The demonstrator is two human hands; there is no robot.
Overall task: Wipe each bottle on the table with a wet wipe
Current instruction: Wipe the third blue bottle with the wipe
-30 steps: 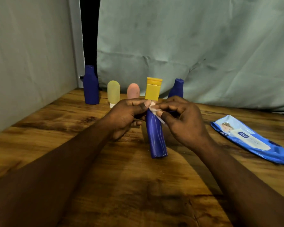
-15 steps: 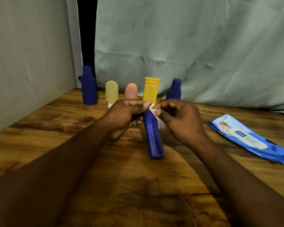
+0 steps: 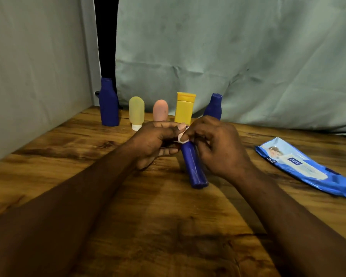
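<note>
thumbs of both hands are pinched on the wet wipe (image 3: 182,135), now bunched tighter at the top of the blue bottle (image 3: 194,168) than 0.5 s ago. left hand (image 3: 158,141) grips the hidden neck, right hand (image 3: 218,150) works the wipe. the bottle leans over the table (image 3: 168,226). 5 other bottles (image 3: 185,106) wait behind, so it's probably early.

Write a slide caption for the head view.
Left hand grips a blue bottle while right hand pinches a white wipe at its top; five bottles stand behind.

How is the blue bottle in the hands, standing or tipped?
Tipped: bottle leans, top in left hand, right hand pinching wipe on it, base toward us.
</note>
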